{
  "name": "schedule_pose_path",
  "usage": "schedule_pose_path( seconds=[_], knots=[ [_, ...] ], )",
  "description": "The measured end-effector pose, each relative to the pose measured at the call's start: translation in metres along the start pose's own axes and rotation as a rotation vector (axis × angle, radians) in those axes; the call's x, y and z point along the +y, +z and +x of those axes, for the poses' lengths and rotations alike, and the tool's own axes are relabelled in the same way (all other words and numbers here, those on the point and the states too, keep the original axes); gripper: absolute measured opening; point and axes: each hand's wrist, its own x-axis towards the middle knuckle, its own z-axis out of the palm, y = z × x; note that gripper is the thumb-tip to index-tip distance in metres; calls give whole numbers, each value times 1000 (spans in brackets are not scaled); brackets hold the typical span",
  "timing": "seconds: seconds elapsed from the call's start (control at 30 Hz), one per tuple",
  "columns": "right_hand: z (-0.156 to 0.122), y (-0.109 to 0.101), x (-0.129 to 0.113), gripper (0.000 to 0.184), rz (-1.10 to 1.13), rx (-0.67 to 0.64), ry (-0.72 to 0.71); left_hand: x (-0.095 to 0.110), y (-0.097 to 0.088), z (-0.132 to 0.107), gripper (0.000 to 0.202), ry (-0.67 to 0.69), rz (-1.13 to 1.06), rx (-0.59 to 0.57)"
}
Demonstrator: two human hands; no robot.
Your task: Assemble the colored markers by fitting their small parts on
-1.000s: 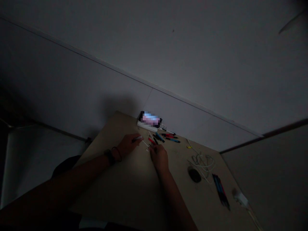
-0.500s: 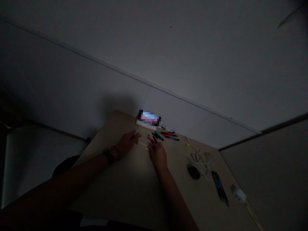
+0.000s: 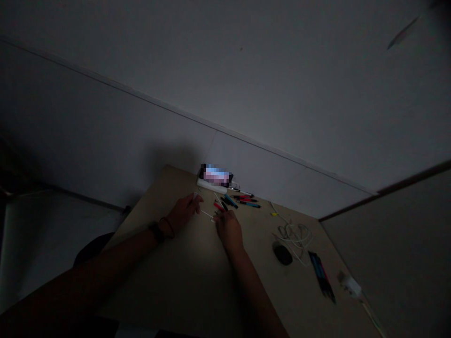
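The room is very dark. My left hand rests on a pale wooden table with its fingers closed on a small pale pen-like thing near its tip. My right hand lies close beside it, fingers curled over a thin white stick that runs between the two hands. Just beyond my fingers lies a loose scatter of red, blue and black pens.
A white power strip with a blurred lit object on it sits at the table's far edge by the wall. A coiled white cable, a dark round object, a bundle of pens and a white plug lie to the right.
My left hand has lifted its pale piece slightly up and away from my right hand. The whole view has shifted a little to the left.
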Motion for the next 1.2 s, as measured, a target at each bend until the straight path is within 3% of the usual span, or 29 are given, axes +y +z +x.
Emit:
schedule_pose_path(
  seconds=[0.2,0.5,0.7,0.87,1.0,1.2],
  knots=[
    [1,-4,4,10,26,-32,-18,1,0,-1,56,-15,-27,-7],
    [-3,9,8,13,96,118,-74,-4,1,2,55,-5,8,-17],
    [2,7,5,25,384,167,14,5,0,-1,51,63,37,-102],
    [2,11,-1,33,671,117,-29,11,0,-3,43,133,92,-178],
    [0,12,-5,25,697,85,-68,15,-1,-4,39,172,70,-219],
    [0,2,-9,30,995,109,95,12,1,-4,38,154,129,-251]
  ],
)
